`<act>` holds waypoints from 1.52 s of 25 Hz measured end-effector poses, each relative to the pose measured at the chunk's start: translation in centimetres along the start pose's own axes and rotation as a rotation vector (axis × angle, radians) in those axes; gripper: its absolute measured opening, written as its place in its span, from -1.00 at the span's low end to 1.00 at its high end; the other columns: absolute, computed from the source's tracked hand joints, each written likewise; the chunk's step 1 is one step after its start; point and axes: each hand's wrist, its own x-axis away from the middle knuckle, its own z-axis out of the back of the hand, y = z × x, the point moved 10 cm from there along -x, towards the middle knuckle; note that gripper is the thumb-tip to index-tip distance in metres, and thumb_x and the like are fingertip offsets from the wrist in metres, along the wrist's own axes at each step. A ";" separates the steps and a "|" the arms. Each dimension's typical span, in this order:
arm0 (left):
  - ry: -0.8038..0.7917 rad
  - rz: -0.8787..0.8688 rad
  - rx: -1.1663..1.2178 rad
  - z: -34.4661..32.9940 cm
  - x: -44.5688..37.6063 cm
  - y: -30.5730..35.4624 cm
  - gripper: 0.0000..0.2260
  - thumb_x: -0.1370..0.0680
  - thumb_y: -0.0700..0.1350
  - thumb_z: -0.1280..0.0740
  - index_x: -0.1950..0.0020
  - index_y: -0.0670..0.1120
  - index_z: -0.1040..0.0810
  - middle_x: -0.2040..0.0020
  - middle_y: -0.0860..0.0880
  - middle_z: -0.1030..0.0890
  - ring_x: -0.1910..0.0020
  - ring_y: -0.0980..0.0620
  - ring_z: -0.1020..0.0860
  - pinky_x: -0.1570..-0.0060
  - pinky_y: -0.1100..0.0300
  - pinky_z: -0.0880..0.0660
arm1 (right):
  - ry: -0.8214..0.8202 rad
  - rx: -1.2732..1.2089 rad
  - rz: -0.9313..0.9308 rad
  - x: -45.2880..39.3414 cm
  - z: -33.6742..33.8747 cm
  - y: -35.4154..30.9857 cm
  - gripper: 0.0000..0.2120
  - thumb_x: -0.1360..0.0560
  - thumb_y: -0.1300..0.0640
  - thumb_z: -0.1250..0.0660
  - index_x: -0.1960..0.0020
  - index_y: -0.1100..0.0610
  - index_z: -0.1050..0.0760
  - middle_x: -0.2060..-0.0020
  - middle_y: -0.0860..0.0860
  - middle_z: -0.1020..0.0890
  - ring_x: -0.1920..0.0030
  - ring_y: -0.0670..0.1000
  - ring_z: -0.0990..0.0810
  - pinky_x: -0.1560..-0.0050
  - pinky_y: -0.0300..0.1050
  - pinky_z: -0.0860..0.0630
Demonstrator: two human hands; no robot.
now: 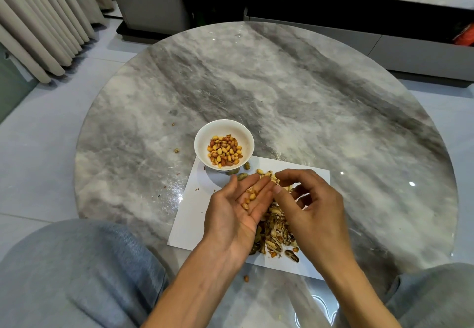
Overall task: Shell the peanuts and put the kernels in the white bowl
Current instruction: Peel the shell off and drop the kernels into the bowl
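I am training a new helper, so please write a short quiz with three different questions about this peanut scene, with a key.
1. True or false: the white bowl stands partly on the white paper.
2. Where do the loose kernels outside the bowl lie? A) on the open palm of the left hand B) inside the right hand C) on the floor
3. Fill in: the pile of empty shells lies on the ____.

Key
1. True: its near side overlaps the paper's far corner.
2. A: the left palm faces up with a few kernels on it.
3. Paper, under and between the hands.
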 end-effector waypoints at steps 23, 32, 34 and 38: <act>-0.121 0.073 -0.173 -1.3 0.4 -1.0 -0.49 -0.68 0.08 -0.11 -0.32 -0.32 -0.52 -0.16 -0.26 -0.56 -0.17 -0.15 -0.53 -0.17 0.04 -0.53 | -0.189 0.350 0.170 0.3 -3.5 -1.8 -0.92 -0.45 0.09 -0.42 0.09 -0.06 -0.58 0.45 -0.26 -0.43 0.34 -0.27 -0.47 0.31 -0.46 -0.34; -0.065 0.060 -0.108 -0.9 0.2 -0.5 -0.54 -0.67 0.06 -0.12 -0.29 -0.29 -0.53 -0.17 -0.22 -0.66 -0.17 -0.08 -0.64 -0.08 0.13 -0.55 | -0.235 -0.891 -0.744 2.2 -5.2 3.8 -0.75 -0.43 0.34 -0.09 0.31 0.19 -0.48 0.45 0.11 -0.41 0.51 -0.03 -0.22 0.56 -0.22 -0.12; -0.063 0.056 -0.099 -0.9 0.2 -0.5 -0.53 -0.67 0.08 -0.12 -0.29 -0.28 -0.54 -0.17 -0.23 -0.66 -0.20 -0.11 -0.63 -0.17 0.08 -0.52 | -0.205 -0.651 -0.561 1.4 -4.3 3.3 -0.72 -0.50 0.34 -0.18 0.31 0.16 -0.55 0.46 0.08 -0.44 0.51 -0.05 -0.29 0.54 -0.24 -0.21; -0.075 0.067 -0.062 -1.0 0.2 -0.4 -0.52 -0.67 0.11 -0.12 -0.30 -0.26 -0.54 -0.21 -0.26 -0.63 -0.24 -0.14 -0.60 -0.20 -0.01 -0.52 | -0.234 0.109 0.048 0.8 -4.0 -1.0 -0.88 -0.49 0.18 -0.46 0.08 -0.05 -0.68 0.55 -0.19 -0.44 0.49 -0.13 -0.40 0.37 -0.35 -0.32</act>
